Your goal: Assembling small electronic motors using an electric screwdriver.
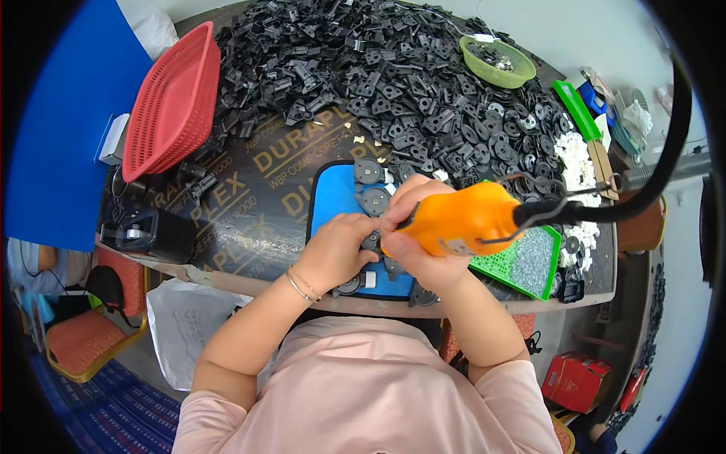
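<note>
Our right hand (423,253) grips the chunky orange plastic electric screwdriver (461,223) round its body; left hand (340,246) pinches the small, light, rigid black plastic part (370,240).

A pale pink short-sleeved top (370,386) is worn, plain and without pattern, its soft fabric lightly creased across the chest. The sleeves end above the elbows, and both forearms are left bare from there down. Thin bracelets (300,285), gold in colour, are seen around the wrist just behind the left hand (338,250), lying close together as narrow bands. No glove is worn on the left hand or on the right hand (423,242), and the fingers (355,224) are left uncovered. Rings cannot be made out.
</note>
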Tool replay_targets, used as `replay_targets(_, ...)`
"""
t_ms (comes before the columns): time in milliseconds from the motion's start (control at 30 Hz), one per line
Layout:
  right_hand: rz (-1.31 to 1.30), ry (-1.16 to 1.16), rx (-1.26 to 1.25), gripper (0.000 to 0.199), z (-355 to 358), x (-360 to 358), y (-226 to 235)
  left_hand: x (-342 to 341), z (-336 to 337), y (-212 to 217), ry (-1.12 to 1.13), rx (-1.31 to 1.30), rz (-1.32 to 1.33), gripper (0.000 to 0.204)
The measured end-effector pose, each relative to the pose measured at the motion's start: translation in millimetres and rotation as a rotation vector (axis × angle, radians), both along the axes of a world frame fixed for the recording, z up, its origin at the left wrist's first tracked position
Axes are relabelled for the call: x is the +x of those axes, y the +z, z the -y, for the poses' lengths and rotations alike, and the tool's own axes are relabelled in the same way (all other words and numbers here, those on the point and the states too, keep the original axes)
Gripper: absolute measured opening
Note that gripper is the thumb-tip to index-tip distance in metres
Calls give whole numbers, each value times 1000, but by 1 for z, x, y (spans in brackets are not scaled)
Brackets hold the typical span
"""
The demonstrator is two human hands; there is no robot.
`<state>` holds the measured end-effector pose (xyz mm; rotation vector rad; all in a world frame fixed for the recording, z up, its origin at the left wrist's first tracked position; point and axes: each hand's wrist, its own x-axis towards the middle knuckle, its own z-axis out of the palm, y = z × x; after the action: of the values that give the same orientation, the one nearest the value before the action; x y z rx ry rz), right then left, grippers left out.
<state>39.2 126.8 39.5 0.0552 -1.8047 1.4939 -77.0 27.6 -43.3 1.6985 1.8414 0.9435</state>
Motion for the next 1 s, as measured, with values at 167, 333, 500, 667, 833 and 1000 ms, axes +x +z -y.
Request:
replay_targets(167, -38, 11, -191, 26, 6, -3, -5, 2, -1, -2, 31, 25, 49, 39)
replay_targets(333, -59, 30, 74, 28, -13, 0, -5, 3, -2, 7, 7, -58, -34, 42)
replay_targets(500, -76, -4, -159, 29, -23, 28, -11, 8, 1, 25, 34, -25, -29, 47)
replay_targets(667, -148, 370, -84, 32, -33, 36, -11, 14, -1, 30, 15, -92, -63, 47)
replay_targets(833, -293, -40, -298, 27, -24, 30, 11, 11, 4, 25, 13, -107, -44, 52)
replay_targets(1000, -281, -480, -190, 23, -60, 77, 15, -6, 11, 44, -55, -103, 51, 53)
